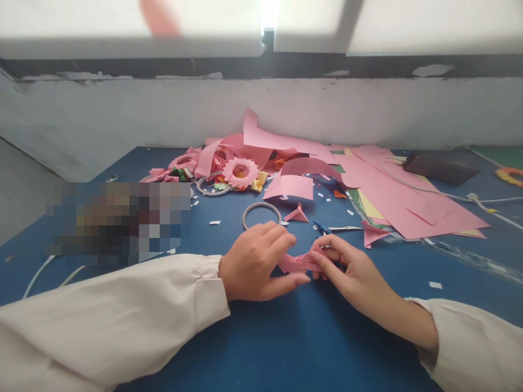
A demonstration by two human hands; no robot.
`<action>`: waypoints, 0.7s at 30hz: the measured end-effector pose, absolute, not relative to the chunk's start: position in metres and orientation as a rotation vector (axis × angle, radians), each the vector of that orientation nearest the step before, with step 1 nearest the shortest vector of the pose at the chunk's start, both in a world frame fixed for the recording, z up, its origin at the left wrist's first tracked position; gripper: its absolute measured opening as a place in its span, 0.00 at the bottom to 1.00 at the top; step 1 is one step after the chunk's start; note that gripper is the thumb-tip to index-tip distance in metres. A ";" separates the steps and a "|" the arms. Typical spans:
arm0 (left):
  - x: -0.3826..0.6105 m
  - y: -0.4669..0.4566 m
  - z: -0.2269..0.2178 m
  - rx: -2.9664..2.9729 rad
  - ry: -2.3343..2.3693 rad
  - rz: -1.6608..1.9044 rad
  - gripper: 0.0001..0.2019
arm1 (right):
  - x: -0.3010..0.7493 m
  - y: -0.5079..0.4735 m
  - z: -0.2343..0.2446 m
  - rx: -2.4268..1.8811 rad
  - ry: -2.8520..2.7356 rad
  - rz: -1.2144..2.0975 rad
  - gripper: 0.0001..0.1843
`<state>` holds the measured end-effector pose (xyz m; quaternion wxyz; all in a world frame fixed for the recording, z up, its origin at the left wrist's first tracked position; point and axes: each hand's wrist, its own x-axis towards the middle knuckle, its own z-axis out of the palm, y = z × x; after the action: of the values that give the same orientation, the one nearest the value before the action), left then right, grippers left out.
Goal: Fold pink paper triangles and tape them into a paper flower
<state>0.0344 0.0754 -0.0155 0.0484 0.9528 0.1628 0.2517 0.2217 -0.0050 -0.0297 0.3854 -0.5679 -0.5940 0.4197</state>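
My left hand (259,261) and my right hand (347,269) meet over the blue table (286,337), both pinched on a small folded piece of pink paper (297,263) held between them just above the surface. Cream sleeves cover both forearms. A metal ring (261,213) lies just beyond my left hand. Blue-handled scissors (333,228) lie just beyond my right hand. A small pink paper triangle (297,214) sits between the ring and the scissors.
Pink paper sheets (392,190) and strips pile up at the back right. Finished pink paper flowers (241,171) and coloured scraps lie at the back centre. A dark flat device (441,167) with a white cable (482,198) sits far right. A blurred patch covers the left.
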 end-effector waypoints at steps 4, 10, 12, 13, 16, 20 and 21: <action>0.035 0.077 -0.009 3.012 1.060 0.481 0.12 | 0.222 -0.006 -0.028 -1.654 -1.829 0.699 0.12; 0.030 0.110 0.006 2.949 1.506 0.296 0.14 | 0.222 -0.007 -0.029 -1.621 -2.032 0.512 0.10; 0.022 0.130 0.008 2.897 1.754 0.245 0.12 | 0.222 -0.006 -0.029 -1.596 -2.059 0.499 0.09; 0.017 0.140 0.008 2.867 1.850 0.208 0.12 | 0.222 -0.006 -0.029 -1.588 -2.065 0.494 0.09; 0.004 0.163 0.002 2.798 1.985 0.053 0.10 | 0.222 -0.006 -0.027 -1.578 -2.069 0.489 0.09; -0.001 0.173 -0.001 2.783 2.020 -0.029 0.13 | 0.222 -0.006 -0.026 -1.571 -2.087 0.469 0.08; 0.000 0.173 0.002 2.790 2.024 -0.004 0.12 | 0.222 -0.006 -0.026 -1.569 -2.091 0.464 0.08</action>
<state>-0.0004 0.1727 0.0017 -0.1522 0.8000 0.5804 -0.0012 0.2216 -0.0063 -0.0260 0.2409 -0.5735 -0.7644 0.1695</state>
